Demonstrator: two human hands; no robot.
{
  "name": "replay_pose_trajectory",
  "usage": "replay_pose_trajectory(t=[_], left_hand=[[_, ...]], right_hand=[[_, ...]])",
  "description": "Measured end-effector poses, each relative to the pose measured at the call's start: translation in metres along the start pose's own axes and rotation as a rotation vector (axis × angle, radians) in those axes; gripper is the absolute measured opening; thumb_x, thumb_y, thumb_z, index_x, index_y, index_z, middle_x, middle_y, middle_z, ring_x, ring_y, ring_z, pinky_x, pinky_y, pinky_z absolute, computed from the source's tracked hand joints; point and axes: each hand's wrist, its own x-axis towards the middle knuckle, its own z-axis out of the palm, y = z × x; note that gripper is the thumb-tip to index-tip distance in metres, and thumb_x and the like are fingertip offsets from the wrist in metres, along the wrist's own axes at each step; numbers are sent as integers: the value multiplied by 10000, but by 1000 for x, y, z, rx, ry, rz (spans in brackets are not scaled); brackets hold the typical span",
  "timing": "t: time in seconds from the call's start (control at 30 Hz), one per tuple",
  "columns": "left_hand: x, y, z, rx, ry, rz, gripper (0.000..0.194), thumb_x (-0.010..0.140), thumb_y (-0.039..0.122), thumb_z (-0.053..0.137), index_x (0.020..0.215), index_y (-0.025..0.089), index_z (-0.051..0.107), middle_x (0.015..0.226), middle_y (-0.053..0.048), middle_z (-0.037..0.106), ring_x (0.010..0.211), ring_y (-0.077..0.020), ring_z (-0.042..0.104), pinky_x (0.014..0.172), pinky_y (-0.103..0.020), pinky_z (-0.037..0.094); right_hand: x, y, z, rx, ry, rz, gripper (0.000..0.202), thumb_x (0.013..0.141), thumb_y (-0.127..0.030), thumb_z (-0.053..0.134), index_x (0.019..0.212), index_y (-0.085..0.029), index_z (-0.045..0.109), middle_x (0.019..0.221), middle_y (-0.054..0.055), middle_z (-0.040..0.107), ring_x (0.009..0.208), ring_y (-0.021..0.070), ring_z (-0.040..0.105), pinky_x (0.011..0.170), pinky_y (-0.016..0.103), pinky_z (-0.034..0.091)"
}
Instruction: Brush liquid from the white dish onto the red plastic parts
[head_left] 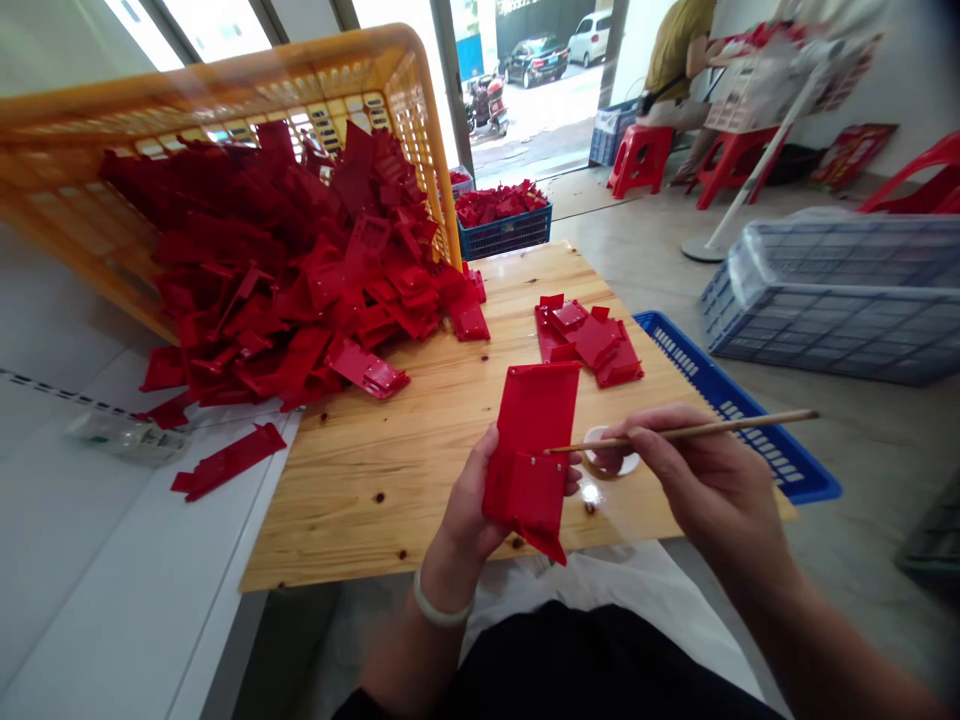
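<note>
My left hand [474, 495] is closed around a flat red plastic piece [534, 420], which I hold up over the front of the wooden table [360, 460]. The piece has a folded lower part with small shiny studs. Between the fingers of my right hand [697, 480] is a thin wooden brush [727, 425], pinched like a pen. Its tip meets or nearly meets the red piece close to the studs. Partly behind my right fingers stands a small round white dish [611, 462]. Several similar red pieces [592, 340] lie in a small pile beyond it.
A tilted yellow crate [420, 130] at the left spills a large heap of red pieces [300, 270]. A blue basket [810, 480] sits below the table's right edge. Grey-blue crates [832, 300] stand on the floor. Another person [679, 60] sits at the back right.
</note>
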Motion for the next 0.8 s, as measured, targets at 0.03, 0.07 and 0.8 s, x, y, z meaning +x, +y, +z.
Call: replay_pose_trajectory(t=[0.03,0.07,0.8], left_hand=[[0,0,-1,-1,0,-2,749,1016,678,528,1337,25,707,1186,-270,798,1217,-444,744,1099,-576,561],[0,-1,-2,-3,4,-3,745,1013,681,533,1319,28,716,1170,-267,803,1207,-441,749,1094,-570,566],[81,15,-11,361,166,136,481,1082,510,455,1239,108,669,988,-164,810,805,-249,784,826,-395,640]], right_hand=[[0,0,0,0,0,2,80,1071,-328,695,1075,-273,752,953,20,817,773,211,795,717,334,688],[0,0,0,-3,-1,6,83,1070,-328,698,1071,-266,753,952,24,817,770,209,795,712,330,687],[-5,26,-23,-71,286,-62,161,1032,-380,736,1060,-225,771,896,40,803,797,184,797,775,242,669]])
